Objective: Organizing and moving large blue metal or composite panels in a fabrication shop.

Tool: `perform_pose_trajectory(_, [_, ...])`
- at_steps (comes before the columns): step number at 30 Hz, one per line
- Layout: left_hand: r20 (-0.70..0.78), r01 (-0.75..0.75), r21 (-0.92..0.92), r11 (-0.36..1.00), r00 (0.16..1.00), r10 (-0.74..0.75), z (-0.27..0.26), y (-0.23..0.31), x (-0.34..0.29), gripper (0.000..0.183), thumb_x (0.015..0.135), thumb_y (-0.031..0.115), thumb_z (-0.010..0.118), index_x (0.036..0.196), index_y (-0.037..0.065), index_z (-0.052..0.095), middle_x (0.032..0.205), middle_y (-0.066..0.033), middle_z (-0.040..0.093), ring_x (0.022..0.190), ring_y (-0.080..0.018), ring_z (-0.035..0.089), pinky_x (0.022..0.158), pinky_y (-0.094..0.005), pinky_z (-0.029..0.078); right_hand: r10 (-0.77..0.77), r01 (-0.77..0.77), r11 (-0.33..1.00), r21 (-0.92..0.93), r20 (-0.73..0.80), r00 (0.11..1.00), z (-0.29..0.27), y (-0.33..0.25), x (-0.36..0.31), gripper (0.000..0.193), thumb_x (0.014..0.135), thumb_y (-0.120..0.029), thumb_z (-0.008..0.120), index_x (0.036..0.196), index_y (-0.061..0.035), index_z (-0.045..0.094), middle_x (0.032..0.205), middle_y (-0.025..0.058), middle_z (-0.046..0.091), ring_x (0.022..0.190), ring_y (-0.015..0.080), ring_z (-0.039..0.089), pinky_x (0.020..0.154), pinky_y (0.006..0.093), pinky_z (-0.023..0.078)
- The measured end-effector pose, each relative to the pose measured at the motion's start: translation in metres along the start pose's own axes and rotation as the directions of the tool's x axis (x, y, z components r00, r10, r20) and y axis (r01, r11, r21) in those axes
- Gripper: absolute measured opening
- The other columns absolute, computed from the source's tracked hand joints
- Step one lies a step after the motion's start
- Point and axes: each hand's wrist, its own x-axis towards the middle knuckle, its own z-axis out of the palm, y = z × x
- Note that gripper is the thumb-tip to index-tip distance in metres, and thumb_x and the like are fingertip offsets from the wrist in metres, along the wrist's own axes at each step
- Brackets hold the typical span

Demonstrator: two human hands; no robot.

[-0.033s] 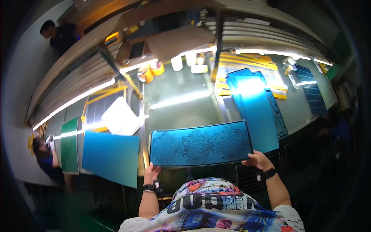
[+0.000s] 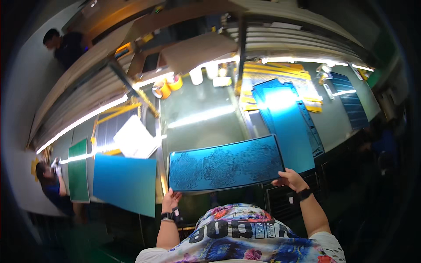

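A long blue rectangular panel (image 2: 226, 165) with a thin dark rim is held over the near edge of the bench. Dark, dense line patterns spread across its face in three patches. My left hand (image 2: 171, 200) grips the panel's near left corner, fingers closed on the edge. At the right end, my right hand (image 2: 290, 179) holds the near corner between thumb and fingers. Directly beyond the panel lies the grey-green bench top (image 2: 199, 105), crossed by a bright light reflection.
Blue sheets (image 2: 291, 127) lie stacked at right, beside yellow-edged frames (image 2: 315, 105). A plain blue sheet (image 2: 124, 182), a white sheet (image 2: 135, 136) and a green panel (image 2: 78, 171) lie left. Tape rolls (image 2: 162, 90) and a white cup (image 2: 196, 76) stand behind. A co-worker (image 2: 55, 186) works far left.
The whole view has tilted and shifted slightly left. Both hands keep the same hold on the panel, which stays over the bench's near edge.
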Motion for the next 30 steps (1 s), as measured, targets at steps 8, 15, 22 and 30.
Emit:
perform_pose_trajectory(8, [0.024, -0.149, -0.065, 0.987, 0.988, 0.151, 0.037, 0.017, -0.008, 0.021, 0.093, 0.028, 0.047, 0.09, 0.009, 0.057, 0.076, -0.0071, 0.062, 0.071, -0.0227, 0.061, 0.07, -0.0401, 0.053, -0.21, 0.235, 0.941, -0.245, 0.123, 0.97, -0.015, -0.031, -0.035, 0.021, 0.086, -0.008, 0.056, 0.099, 0.0076, 0.061, 0.092, 0.0122, 0.065, 0.081, 0.0187, 0.063, 0.079, 0.0285, 0.049])
perform_pose_trajectory(15, [0.421, -0.563, -0.087, 0.822, 0.727, 0.543, 0.182, 0.116, -0.126, 0.026, 0.093, 0.022, 0.046, 0.097, -0.002, 0.056, 0.086, -0.0136, 0.064, 0.075, -0.0219, 0.065, 0.072, -0.0353, 0.052, -0.482, 0.49, 0.866, -0.095, 0.093, 0.871, -0.033, -0.046, -0.093, 0.03, 0.084, -0.015, 0.06, 0.105, 0.0072, 0.057, 0.093, 0.0147, 0.064, 0.081, 0.0222, 0.064, 0.074, 0.0337, 0.052])
perform_pose_trajectory(22, [0.722, -0.823, 0.139, 0.551, 0.465, 0.512, 0.298, 0.179, -0.179, 0.031, 0.094, 0.024, 0.047, 0.09, -0.004, 0.059, 0.083, -0.0126, 0.065, 0.076, -0.0204, 0.065, 0.075, -0.0315, 0.052, -0.629, 0.63, 0.777, 0.011, -0.047, 0.776, -0.078, -0.052, -0.122, 0.037, 0.081, -0.015, 0.063, 0.108, 0.007, 0.052, 0.088, 0.0183, 0.062, 0.06, 0.0239, 0.061, 0.055, 0.0315, 0.05])
perform_pose_trajectory(30, [0.982, -0.743, -0.019, 0.669, 0.111, 0.151, 0.403, 0.149, -0.226, 0.053, 0.095, 0.038, 0.038, 0.133, 0.001, 0.036, 0.126, -0.018, 0.05, 0.113, -0.0314, 0.052, 0.091, -0.04, 0.043, -0.827, 0.671, 0.323, 0.668, -0.145, 0.543, -0.099, -0.14, -0.058, 0.033, 0.086, -0.005, 0.055, 0.119, -0.0016, 0.048, 0.114, 0.0147, 0.055, 0.093, 0.0257, 0.059, 0.073, 0.033, 0.054])
